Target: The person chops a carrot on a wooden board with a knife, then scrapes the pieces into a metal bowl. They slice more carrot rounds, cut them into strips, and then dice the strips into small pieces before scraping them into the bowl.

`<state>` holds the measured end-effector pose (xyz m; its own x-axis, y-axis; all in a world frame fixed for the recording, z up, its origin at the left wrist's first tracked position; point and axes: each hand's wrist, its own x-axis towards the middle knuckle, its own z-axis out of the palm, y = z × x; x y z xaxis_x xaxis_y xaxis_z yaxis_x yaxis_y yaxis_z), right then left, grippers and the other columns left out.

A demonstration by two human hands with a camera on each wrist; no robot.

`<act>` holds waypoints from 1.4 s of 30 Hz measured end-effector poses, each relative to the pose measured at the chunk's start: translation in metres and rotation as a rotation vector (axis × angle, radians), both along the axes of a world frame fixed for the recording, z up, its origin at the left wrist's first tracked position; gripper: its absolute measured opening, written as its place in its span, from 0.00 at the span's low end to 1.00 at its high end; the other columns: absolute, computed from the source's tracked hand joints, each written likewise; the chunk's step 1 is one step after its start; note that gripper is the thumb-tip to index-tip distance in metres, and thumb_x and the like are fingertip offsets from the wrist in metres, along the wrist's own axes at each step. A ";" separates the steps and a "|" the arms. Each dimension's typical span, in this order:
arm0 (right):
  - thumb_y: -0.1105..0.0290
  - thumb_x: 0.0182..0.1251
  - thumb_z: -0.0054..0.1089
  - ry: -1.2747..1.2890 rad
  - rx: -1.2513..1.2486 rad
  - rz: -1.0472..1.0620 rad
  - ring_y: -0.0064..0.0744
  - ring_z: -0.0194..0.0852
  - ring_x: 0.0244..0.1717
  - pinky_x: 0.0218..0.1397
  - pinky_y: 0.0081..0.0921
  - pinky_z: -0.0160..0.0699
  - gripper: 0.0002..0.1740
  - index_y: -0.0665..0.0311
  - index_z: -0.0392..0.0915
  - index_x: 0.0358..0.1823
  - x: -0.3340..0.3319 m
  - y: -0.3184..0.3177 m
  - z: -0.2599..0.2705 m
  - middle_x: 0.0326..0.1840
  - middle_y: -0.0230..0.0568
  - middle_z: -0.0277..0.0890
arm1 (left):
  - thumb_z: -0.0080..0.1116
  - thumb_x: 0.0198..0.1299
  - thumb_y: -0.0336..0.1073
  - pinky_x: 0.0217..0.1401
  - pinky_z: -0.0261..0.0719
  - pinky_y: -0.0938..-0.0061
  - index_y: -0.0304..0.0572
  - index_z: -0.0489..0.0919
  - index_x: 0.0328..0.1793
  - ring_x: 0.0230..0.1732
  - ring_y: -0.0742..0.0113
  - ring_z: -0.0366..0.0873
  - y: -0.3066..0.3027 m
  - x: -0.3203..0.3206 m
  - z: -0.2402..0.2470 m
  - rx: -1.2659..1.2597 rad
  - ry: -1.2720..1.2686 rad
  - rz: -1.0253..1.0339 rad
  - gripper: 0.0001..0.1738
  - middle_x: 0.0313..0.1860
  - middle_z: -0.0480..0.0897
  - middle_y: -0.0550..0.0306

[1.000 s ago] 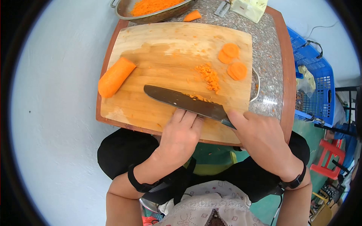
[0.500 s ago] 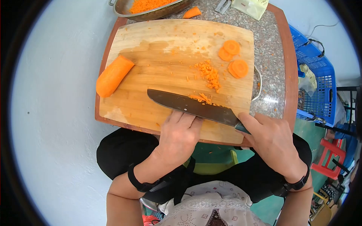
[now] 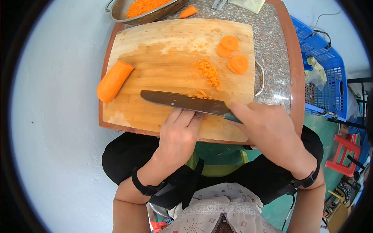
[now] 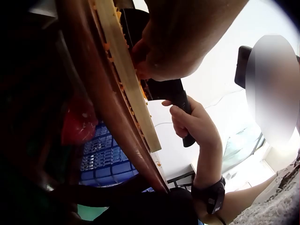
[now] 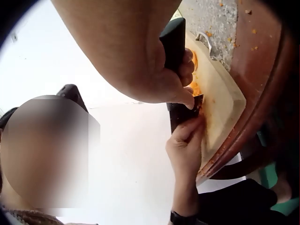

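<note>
My right hand (image 3: pixel 272 128) grips the dark handle of a broad kitchen knife (image 3: pixel 186 103); the curled fingers around the knife handle (image 5: pixel 174 42) show in the right wrist view. The blade lies low across a wooden cutting board (image 3: pixel 155 42), tip to the left. My left hand (image 3: pixel 178 134) is on the board's near side, fingertips right at the blade. In the left wrist view its fingers bend down to the board by orange bits; I cannot tell what they hold. Finely chopped carrot (image 3: pixel 208 73) lies beyond the blade, with several round carrot slices (image 3: pixel 238 64) farther right.
A thick carrot piece (image 3: pixel 114 81) lies on the board's left. Behind the board are a metal pan (image 3: pixel 155 15) of shredded carrot and a carrot end (image 3: pixel 189 11). A metal handle (image 3: pixel 261 77) sticks out from the board's right edge. A blue basket (image 3: pixel 322 73) stands right of the table.
Both hands and the knife have shifted slightly left in the head view, as have the board and the things on it. More loose carrot bits lie behind the blade than one second ago.
</note>
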<state>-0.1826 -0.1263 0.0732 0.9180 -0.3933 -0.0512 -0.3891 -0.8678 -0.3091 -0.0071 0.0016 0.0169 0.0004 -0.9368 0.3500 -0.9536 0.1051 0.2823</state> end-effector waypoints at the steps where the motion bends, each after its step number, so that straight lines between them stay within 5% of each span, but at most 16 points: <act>1: 0.74 0.55 0.56 0.001 0.006 -0.009 0.43 0.78 0.22 0.21 0.36 0.73 0.08 0.63 0.67 0.35 -0.002 0.000 0.003 0.20 0.43 0.72 | 0.56 0.43 0.24 0.46 0.79 0.65 0.26 0.82 0.43 0.45 0.49 0.77 0.000 0.001 0.000 -0.002 -0.001 0.000 0.17 0.43 0.79 0.45; 7: 0.75 0.56 0.55 0.132 0.001 -0.041 0.47 0.77 0.23 0.22 0.37 0.72 0.08 0.64 0.68 0.36 -0.010 0.005 0.015 0.20 0.43 0.72 | 0.57 0.43 0.25 0.46 0.79 0.64 0.25 0.81 0.43 0.46 0.49 0.77 0.002 0.004 -0.004 -0.041 -0.013 0.000 0.17 0.43 0.79 0.45; 16: 0.75 0.55 0.56 -0.021 0.052 -0.029 0.45 0.76 0.24 0.23 0.38 0.71 0.12 0.62 0.69 0.42 -0.004 0.004 -0.006 0.21 0.41 0.70 | 0.57 0.42 0.25 0.44 0.80 0.65 0.27 0.82 0.43 0.46 0.52 0.77 0.003 0.009 0.003 0.010 -0.025 -0.018 0.18 0.44 0.80 0.47; 28: 0.74 0.55 0.57 0.066 -0.072 -0.038 0.37 0.74 0.22 0.19 0.33 0.69 0.12 0.60 0.70 0.41 -0.009 0.012 0.007 0.20 0.36 0.66 | 0.57 0.42 0.25 0.43 0.80 0.66 0.30 0.82 0.41 0.45 0.53 0.76 0.007 0.005 0.003 0.047 0.024 0.012 0.16 0.41 0.79 0.49; 42: 0.75 0.52 0.58 0.141 0.023 -0.047 0.40 0.75 0.24 0.22 0.33 0.71 0.12 0.61 0.69 0.38 0.002 0.006 0.014 0.22 0.38 0.68 | 0.58 0.42 0.26 0.43 0.81 0.68 0.27 0.82 0.41 0.48 0.53 0.76 0.006 0.010 0.005 0.061 0.064 -0.010 0.16 0.42 0.79 0.48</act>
